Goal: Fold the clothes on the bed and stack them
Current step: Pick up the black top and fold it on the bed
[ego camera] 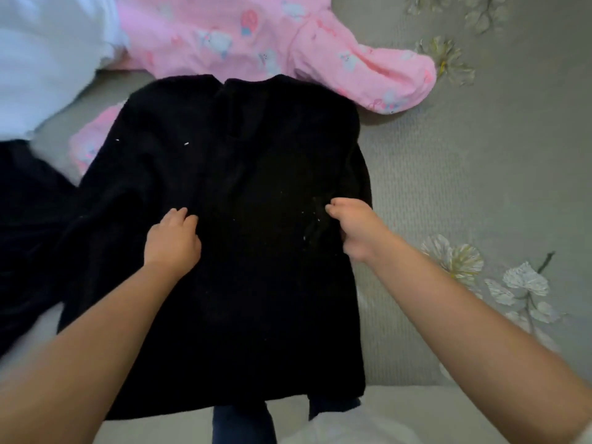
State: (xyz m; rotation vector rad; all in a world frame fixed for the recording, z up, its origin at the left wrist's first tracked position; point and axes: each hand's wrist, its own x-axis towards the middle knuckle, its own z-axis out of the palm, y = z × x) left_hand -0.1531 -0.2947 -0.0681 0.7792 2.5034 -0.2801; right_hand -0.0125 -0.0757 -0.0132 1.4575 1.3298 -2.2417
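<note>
Black top (243, 219) flat on bed (464, 187); left hand (173, 238) fingers curled on it, right hand (352, 225) pinching its edge. Uneven pull could skew fold.

Grey floral bed (464, 161), black top (243, 219) spread flat, pink sleepsuit (256, 36), white cloth (48, 52) beyond
</note>
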